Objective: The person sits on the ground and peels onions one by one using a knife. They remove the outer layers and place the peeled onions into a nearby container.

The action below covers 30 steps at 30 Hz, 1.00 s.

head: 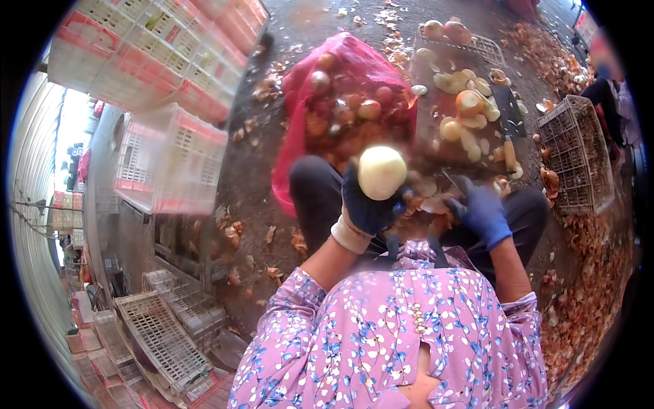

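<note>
A peeled, pale onion rests in my gloved left hand, fingers curled around its lower side. My right hand, in a blue glove, grips a small knife whose blade points up and left; the handle is hidden. Beyond my left hand lies a pink mesh sack of unpeeled onions. Ahead of my right hand, onion pieces and a partly peeled onion lie on a dark surface. A cleaver with a wooden handle lies at their right.
Stacked plastic crates stand at the upper left, more crates at the lower left. A dirty crate lies at the right beside heaped onion skins. Another person is at the far right edge.
</note>
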Tool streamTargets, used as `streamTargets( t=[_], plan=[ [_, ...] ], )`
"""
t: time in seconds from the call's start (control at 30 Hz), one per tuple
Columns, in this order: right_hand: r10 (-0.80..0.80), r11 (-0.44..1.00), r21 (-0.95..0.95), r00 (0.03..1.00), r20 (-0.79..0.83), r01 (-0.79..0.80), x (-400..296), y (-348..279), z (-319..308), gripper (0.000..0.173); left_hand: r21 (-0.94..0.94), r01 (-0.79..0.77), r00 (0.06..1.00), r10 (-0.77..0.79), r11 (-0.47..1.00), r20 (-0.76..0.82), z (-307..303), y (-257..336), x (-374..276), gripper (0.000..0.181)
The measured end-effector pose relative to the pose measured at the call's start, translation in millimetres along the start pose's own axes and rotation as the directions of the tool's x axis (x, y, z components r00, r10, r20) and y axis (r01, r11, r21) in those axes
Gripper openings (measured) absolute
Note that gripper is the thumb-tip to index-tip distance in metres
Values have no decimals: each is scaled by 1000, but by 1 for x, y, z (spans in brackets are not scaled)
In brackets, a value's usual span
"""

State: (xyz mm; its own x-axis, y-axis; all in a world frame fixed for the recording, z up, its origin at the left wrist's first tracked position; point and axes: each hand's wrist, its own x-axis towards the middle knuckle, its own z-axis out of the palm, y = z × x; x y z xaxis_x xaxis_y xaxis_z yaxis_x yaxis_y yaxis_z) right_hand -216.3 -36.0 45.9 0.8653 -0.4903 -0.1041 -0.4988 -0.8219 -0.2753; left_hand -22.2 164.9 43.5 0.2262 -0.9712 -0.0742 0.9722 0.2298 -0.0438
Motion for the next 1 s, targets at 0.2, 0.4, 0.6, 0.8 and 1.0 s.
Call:
streamTargets(
  t=[0.2, 0.4, 0.6, 0.8, 1.0],
  plan=[
    [47, 846, 533, 997, -64, -6, -2, -10, 12, 27, 102, -139, 989, 144, 985, -38, 6, 21, -6, 79],
    [104, 400, 916, 991, -80, 32, 22, -57, -3, 18, 200, -189, 956, 227, 961, -184, 12, 28, -4, 74],
    [-132, 509, 825, 969, -208, 246, 62, -103, -18, 21, 190, -150, 880, 218, 970, -422, 27, -3, 9, 70],
    [163, 383, 924, 985, -58, -8, 87, -48, 23, 16, 194, -42, 972, 85, 980, -217, 4, 22, -7, 70],
    [140, 257, 949, 978, 151, -184, 55, -45, 16, 18, 81, -187, 947, 201, 979, -250, 13, 35, -4, 67]
  ],
)
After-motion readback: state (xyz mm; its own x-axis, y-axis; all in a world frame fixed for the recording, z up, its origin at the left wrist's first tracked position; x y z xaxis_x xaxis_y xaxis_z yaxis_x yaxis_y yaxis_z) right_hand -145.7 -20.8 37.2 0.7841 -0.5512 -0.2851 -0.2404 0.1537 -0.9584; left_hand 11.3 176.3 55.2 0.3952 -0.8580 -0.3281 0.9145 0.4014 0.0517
